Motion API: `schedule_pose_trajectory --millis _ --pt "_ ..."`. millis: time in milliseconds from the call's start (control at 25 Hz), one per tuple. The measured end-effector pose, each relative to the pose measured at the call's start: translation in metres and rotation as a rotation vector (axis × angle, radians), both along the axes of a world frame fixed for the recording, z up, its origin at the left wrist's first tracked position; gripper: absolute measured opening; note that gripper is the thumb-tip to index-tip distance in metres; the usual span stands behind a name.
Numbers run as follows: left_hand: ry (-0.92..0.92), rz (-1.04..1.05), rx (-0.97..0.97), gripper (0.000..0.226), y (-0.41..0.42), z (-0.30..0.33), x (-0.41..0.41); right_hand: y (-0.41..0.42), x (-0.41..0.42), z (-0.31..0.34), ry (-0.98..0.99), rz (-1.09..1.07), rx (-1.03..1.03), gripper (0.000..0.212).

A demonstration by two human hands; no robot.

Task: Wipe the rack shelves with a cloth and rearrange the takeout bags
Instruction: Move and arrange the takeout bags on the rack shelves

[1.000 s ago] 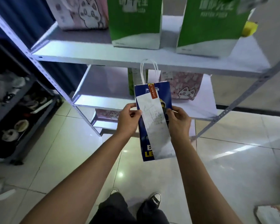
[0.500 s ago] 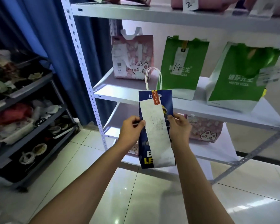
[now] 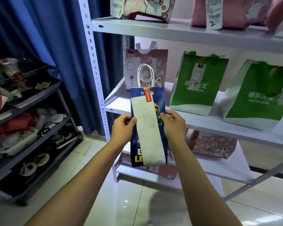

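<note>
Head view: a blue paper bag [image 3: 148,128] with white twine handles and a long receipt [image 3: 145,132] taped down its front is held upright in front of the rack — its contents are hidden. The left hand [image 3: 123,126] is closed on its left edge, the right hand [image 3: 174,123] on its right edge. Beyond the hands, on the middle shelf [image 3: 203,123], stand a pink cat bag [image 3: 153,62] and two green bags [image 3: 198,82].
</note>
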State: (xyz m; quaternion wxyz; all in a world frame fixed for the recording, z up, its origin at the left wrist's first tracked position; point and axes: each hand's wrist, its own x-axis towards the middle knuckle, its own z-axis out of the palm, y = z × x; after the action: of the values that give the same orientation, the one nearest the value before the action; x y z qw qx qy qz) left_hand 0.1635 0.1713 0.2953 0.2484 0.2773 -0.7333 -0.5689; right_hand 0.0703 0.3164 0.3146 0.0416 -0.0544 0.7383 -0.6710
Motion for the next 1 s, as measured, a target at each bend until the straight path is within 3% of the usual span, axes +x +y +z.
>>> schedule_pose_trajectory --millis 320,440,680,920,1000 --pt "0.025 0.109 -0.024 0.021 -0.064 0.018 -0.051 -0.074 -0.126 0.03 0.023 0.005 -0.096 0.01" --pt "0.014 0.154 -0.038 0.02 -0.083 0.022 -0.071 -0.104 -0.177 0.038 0.02 -0.069 -0.038 0.025" --pt "-0.025 0.19 -0.042 0.016 -0.105 0.022 -0.089 -0.136 -0.236 0.044 0.075 -0.013 0.187 0.061" --pt "0.008 0.159 -0.049 0.016 -0.123 0.035 -0.093 -0.15 -0.253 0.033 0.073 -0.041 0.17 0.043" --pt "0.011 0.159 -0.046 0.016 -0.13 0.035 -0.093 -0.155 -0.251 0.035 0.19 -0.061 0.271 0.043"
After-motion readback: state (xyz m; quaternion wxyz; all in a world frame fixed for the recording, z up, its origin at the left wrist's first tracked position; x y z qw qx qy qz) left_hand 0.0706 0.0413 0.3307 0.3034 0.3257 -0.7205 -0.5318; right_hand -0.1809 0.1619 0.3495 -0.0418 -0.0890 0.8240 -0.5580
